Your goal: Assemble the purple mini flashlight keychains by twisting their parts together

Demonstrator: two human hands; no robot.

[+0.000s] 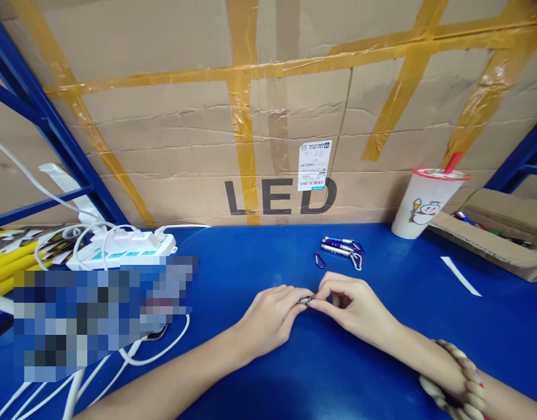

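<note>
Your left hand (271, 318) pinches the small metallic piece (304, 300) between thumb and fingers, while your right hand (360, 306) closes thumb and forefinger on its right end. That piece lies nearer you than the silver tube (336, 249), and slightly to its left. Judging by its look, you have something light, stiff and perhaps slippery; grip its sides near the ends with your fingertips, without squeezing hard. Just left of the silver tube is a purple clip (317, 261); right of the tube and farther from you stands the cup (421, 204).
</note>
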